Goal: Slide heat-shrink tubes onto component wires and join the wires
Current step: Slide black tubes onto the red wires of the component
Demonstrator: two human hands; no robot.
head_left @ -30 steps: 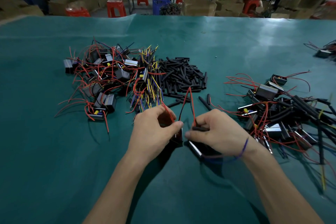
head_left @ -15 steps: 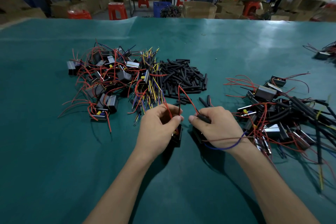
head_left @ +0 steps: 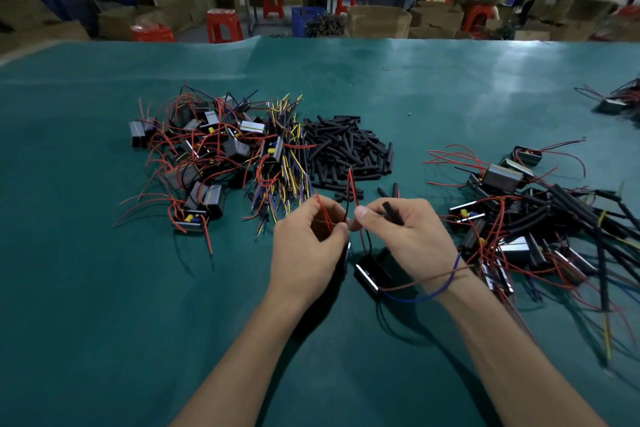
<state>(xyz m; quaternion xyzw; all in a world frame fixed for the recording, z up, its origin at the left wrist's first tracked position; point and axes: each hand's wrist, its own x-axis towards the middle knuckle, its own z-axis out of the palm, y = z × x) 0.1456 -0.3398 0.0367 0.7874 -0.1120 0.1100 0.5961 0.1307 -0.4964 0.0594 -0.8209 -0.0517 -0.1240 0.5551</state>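
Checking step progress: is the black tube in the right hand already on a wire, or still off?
Still off, as far as visible: heat-shrink tube lies across the right hand, its visible end free of wire.

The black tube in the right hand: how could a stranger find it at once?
Start at the green table, then go to the right hand near its middle. The tube lies across its fingers, apart from the loose tube pile behind; it alone is held.
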